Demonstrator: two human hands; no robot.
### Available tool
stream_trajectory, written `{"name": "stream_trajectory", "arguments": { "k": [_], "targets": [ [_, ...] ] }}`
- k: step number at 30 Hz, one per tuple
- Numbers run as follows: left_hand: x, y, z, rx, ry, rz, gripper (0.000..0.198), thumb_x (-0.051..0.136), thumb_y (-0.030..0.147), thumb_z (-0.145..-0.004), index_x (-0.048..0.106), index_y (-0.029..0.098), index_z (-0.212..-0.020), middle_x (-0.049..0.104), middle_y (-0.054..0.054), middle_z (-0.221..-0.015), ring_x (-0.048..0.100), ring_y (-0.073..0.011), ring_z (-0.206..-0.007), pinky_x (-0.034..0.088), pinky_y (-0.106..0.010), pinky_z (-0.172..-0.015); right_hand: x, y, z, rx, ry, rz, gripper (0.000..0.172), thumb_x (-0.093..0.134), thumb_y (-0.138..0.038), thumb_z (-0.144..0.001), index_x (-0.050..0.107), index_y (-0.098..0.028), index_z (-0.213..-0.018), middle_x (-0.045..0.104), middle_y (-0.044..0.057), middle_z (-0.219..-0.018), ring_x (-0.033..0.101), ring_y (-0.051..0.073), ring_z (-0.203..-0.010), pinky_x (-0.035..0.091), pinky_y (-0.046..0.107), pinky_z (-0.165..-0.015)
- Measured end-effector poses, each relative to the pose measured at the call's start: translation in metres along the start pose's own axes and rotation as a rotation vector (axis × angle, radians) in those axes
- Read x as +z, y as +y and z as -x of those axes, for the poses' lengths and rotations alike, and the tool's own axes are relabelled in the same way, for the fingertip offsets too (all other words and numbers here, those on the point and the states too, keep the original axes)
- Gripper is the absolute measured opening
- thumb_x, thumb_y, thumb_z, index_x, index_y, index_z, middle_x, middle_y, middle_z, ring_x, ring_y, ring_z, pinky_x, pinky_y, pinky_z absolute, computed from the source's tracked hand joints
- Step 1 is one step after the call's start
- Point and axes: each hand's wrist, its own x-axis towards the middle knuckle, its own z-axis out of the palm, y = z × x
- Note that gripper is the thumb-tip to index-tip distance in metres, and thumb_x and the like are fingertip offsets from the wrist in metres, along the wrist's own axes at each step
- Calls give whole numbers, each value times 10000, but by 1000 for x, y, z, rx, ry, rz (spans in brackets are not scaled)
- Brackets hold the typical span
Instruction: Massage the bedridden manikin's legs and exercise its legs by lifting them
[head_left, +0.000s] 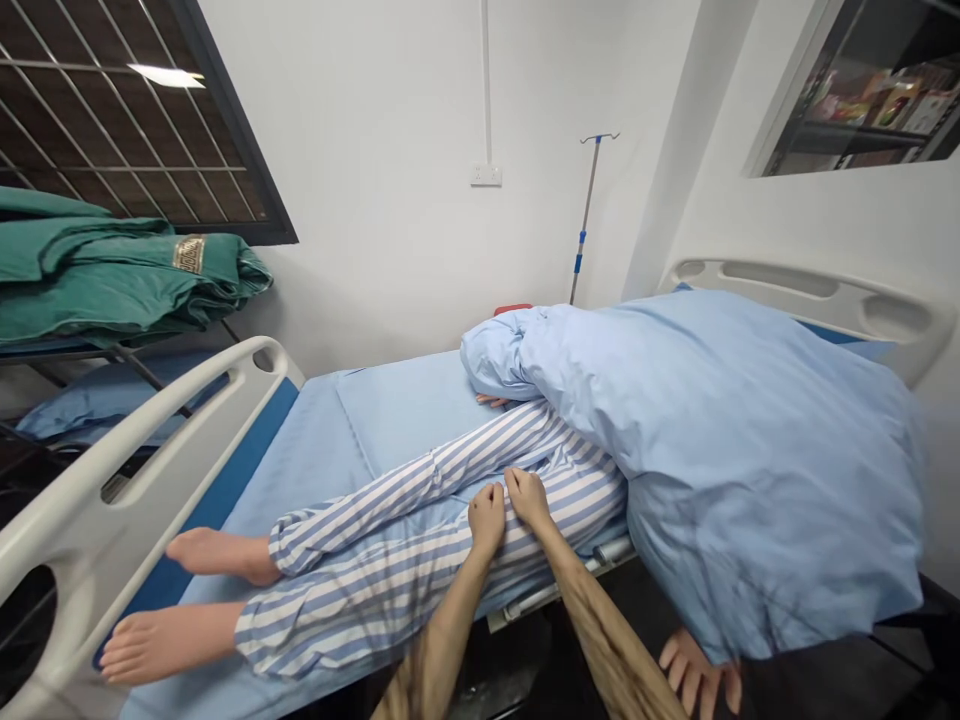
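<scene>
Left hand [487, 518], right hand [529, 498] resting on striped pyjama leg [420, 590], grips curled, hold unclear; torso lying hidden under blue duvet [735, 440].

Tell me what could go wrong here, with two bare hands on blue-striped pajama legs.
The left hand and right hand rest on the striped pajama legs near the bed's metal side edge, with no rail showing there, so the legs might slip off. The pale blue duvet droops over that edge and could snag.
</scene>
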Motion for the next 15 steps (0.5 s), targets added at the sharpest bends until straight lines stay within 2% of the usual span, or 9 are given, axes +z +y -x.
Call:
{"name": "stream_trajectory", "arguments": {
  "k": [4,9,12,15],
  "targets": [
    [-6,27,-11,-38,63,203,400,409,321,-871,370,220,-485,423,12,-460,423,-138,-536,337,-270,-585,-6,0,-3,49,56,-172,530,386,-587,-948,351,-237,-551,461,11,-509,400,167,-569,236,304,-608],
    [2,67,-18,50,24,392,415,426,364,-883,370,230,-494,389,30,-453,393,-117,-494,366,-272,-582,-8,4,-6,98,98,-326,538,376,-659,-907,358,-247,-560,432,-3,-522,385,161,-575,293,297,-597],
    [16,68,-14,55,30,391,412,429,366,-892,338,233,-513,379,32,-473,387,-117,-511,345,-268,-580,-7,7,-7,102,84,-370,530,362,-656,-911,402,-245,-578,471,7,-566,427,171,-602,325,301,-611],
    [30,50,-4,12,31,238,398,433,314,-891,355,220,-513,419,13,-490,407,-129,-543,315,-269,-595,-8,10,-8,120,85,-382,539,360,-671,-912,382,-244,-585,472,9,-568,425,172,-626,343,301,-619]
  ]
}}
